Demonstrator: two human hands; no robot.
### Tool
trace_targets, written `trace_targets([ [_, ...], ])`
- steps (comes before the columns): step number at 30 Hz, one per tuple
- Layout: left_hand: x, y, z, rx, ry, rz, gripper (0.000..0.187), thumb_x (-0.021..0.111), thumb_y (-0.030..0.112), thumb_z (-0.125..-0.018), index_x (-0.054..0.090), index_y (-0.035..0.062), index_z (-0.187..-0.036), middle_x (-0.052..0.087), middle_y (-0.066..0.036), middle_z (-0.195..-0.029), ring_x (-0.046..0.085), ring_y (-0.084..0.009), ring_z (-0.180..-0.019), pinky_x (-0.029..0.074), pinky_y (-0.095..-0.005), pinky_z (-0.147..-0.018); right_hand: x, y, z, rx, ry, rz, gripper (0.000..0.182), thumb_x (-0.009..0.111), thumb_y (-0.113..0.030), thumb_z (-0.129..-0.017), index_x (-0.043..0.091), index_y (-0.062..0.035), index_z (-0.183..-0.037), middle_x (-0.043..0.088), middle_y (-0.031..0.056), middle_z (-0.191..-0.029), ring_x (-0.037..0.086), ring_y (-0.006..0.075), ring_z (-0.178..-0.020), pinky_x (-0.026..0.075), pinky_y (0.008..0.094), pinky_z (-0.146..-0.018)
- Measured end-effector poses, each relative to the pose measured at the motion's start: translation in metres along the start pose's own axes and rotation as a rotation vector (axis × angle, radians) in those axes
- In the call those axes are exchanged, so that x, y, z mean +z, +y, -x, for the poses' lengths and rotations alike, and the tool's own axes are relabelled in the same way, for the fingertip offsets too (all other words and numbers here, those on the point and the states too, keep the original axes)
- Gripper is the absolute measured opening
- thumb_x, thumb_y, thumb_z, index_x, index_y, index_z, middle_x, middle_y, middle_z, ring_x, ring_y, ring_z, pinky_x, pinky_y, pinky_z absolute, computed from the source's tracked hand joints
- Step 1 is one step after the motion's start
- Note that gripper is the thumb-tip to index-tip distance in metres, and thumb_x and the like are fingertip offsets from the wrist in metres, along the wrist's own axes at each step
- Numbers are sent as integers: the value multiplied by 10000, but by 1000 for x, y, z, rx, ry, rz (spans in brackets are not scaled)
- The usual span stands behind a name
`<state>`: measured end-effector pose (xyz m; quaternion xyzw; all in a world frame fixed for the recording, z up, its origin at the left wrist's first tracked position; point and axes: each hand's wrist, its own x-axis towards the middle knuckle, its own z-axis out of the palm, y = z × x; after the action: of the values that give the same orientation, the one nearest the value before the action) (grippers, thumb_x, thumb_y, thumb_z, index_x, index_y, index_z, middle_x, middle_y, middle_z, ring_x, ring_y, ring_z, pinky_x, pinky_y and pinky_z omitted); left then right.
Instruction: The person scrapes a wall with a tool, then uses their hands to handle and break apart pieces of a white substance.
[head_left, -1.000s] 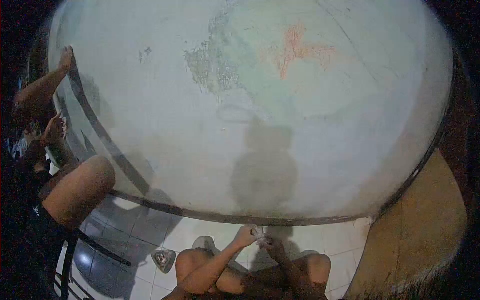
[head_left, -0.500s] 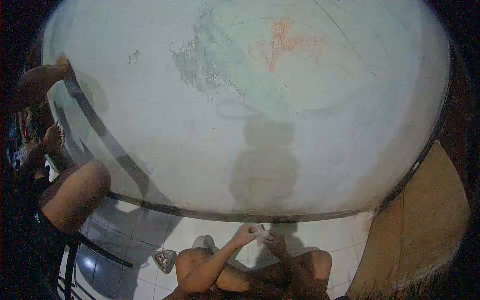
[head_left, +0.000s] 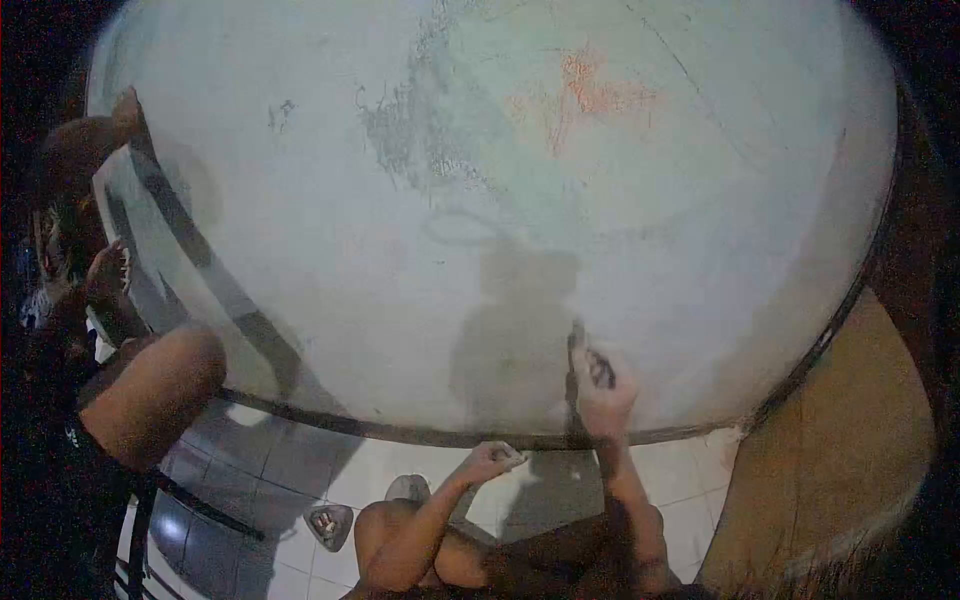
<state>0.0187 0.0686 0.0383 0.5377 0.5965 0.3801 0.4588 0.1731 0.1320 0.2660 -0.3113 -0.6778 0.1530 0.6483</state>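
Observation:
A large pale round surface with a dark rim spreads in front of me. It carries grey and green patches and an orange mark. My right hand is over the lower right part of this surface, fingers curled and pinched together. Whatever they hold, if anything, is too small and dim to name. My left hand stays near the rim above my lap, its fingers closed around a small pale thing that I cannot identify.
A person's bent knee and arm are at the left beside the rim. A small triangular dish with bits in it stands on the tiled floor. Brown cardboard lies at the right.
My right hand has parted from the left one and moved up and right, over the round surface. My left hand stays near the rim. The view has shifted slightly.

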Motion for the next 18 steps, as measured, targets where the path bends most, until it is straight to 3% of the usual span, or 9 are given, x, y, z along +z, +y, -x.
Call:
trace_targets([
  [3,4,-27,-9,120,-87,-143,471,622,537,-757,645,87,-896,603,-94,-780,568,-189,-724,456,-335,-633,21,-32,-69,-423,169,137,150,667,-30,-740,625,-4,-882,550,82,-693,492,195,-606,413,308,-526],
  [8,8,4,6,136,-190,-276,523,566,573,-777,609,56,-843,599,-112,-865,566,-248,-831,441,-364,-750,62,-54,-122,-676,266,192,152,618,43,-736,607,51,-887,485,115,-684,468,236,-596,399,338,-514],
  [13,14,-28,0,304,-306,-334,485,573,513,-789,584,55,-949,578,-150,-937,552,-309,-855,433,-407,-761,67,-38,-109,-660,293,228,215,589,78,-694,604,57,-907,441,116,-657,455,247,-588,387,352,-499],
  [15,15,-37,-5,324,-321,-331,399,585,419,-794,576,49,-943,570,-161,-957,545,-316,-877,426,-414,-773,61,-31,-100,-701,319,385,156,618,96,-699,615,18,-834,492,86,-685,465,182,-550,384,288,-462],
  [16,14,-34,-4,326,-319,-334,399,585,419,-794,576,49,-943,570,-161,-957,545,-316,-877,426,-414,-773,62,-29,-104,-703,322,384,156,618,96,-699,615,18,-834,492,86,-685,465,182,-550,384,288,-462],
  [18,13,-19,2,260,-283,-424,292,572,264,-822,595,88,-1053,580,-141,-1092,542,-306,-995,432,-400,-850,66,-28,-114,-755,332,272,160,634,96,-680,611,26,-821,479,85,-671,458,182,-539,376,292,-456],
])
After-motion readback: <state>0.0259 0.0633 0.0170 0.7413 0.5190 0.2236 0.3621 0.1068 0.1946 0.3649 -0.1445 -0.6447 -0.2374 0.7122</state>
